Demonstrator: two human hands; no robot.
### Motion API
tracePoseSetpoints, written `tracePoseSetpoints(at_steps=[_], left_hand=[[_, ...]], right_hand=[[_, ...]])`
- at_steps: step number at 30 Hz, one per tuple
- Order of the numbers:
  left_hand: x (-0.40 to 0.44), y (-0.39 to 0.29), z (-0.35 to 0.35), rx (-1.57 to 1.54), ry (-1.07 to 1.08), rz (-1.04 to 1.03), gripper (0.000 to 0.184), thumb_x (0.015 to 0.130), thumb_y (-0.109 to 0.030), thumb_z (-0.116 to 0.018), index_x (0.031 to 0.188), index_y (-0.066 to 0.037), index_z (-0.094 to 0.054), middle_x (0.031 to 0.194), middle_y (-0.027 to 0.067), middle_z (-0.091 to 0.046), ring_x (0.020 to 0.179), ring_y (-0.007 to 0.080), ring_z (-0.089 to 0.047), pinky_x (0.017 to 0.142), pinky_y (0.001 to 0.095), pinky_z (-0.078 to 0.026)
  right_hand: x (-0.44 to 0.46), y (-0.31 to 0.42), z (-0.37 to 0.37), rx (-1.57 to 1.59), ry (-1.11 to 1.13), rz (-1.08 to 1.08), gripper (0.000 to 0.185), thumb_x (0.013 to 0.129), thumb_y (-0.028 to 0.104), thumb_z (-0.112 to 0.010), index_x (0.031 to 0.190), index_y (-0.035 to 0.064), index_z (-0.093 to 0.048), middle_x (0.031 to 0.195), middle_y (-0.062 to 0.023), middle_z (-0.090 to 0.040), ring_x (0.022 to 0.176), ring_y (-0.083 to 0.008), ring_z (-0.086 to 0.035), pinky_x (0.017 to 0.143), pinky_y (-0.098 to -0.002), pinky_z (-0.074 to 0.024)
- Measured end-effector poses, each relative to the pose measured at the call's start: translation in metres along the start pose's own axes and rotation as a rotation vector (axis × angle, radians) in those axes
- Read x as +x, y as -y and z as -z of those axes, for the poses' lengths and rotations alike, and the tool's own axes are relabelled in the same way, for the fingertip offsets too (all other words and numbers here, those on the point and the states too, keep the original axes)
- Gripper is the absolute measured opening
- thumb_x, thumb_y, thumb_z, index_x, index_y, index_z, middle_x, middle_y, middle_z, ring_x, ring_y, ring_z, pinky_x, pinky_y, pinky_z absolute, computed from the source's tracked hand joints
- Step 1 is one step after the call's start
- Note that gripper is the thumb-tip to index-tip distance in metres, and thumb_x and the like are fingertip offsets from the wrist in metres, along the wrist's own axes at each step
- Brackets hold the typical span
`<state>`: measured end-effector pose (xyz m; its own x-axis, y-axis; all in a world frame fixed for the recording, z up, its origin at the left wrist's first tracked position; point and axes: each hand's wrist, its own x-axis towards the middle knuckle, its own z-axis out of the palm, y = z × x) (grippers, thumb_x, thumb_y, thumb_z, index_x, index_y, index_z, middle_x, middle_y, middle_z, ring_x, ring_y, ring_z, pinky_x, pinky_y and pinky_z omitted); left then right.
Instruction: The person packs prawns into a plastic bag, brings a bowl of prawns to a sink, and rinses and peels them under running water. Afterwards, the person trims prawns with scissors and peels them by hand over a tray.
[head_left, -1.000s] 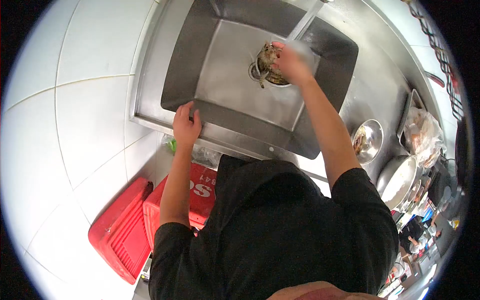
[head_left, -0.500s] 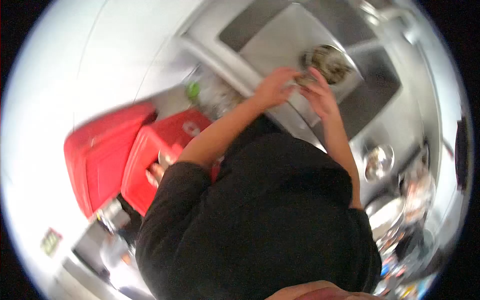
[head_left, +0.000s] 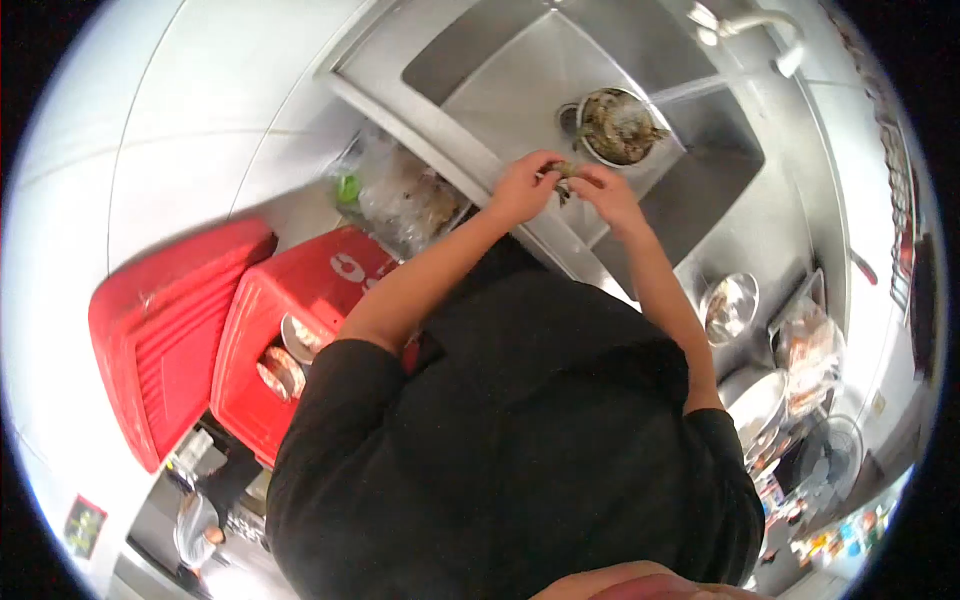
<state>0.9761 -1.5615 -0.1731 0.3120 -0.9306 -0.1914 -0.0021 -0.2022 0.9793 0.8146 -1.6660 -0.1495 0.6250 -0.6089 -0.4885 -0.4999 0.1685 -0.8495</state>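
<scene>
handling a likely shrimp (head_left: 567, 170) at upper centre, left hand (head_left: 524, 190) and right hand (head_left: 611, 199) pinch it with closed grip, the next move probably needing steady control.

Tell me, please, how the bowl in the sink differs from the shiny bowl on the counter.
The sink bowl sits down in the basin, while the counter bowl stands on the worktop.
The sink bowl holds a brownish-green pile that hides most of its inside; the counter bowl shows bare, shiny metal around a few pieces too blurred to name.
Both are round and open-topped.
</scene>
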Motion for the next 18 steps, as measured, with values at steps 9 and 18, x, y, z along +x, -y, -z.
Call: tracePoseSetpoints(at_steps=[9,18], left_hand=[[0.014,0.006,0.004,-0.104,0.021,0.097,0.025,0.089,-0.004,-0.056,0.113,-0.001,-0.06,0.093,0.0066,-0.066,0.083,0.0132,-0.062,0.076,0.0288,-0.051],[0.036,-0.002,0.011,-0.09,0.01,0.132,0.022,0.09,-0.003,-0.054,0.111,0.001,-0.06,0.089,0.0063,-0.066,0.079,0.0112,-0.061,0.074,0.0272,-0.051]], right_hand=[[0.01,-0.027,-0.017,0.139,-0.027,0.057,0.02,0.087,0.016,-0.065,0.097,-0.0016,-0.064,0.079,-0.0018,-0.063,0.072,-0.0106,-0.056,0.068,-0.0269,-0.0459],[0.044,-0.011,-0.007,-0.001,0.0,0.142,0.022,0.087,0.009,-0.06,0.107,-0.0001,-0.064,0.086,-0.0021,-0.064,0.078,-0.0095,-0.059,0.071,-0.0256,-0.0482]])
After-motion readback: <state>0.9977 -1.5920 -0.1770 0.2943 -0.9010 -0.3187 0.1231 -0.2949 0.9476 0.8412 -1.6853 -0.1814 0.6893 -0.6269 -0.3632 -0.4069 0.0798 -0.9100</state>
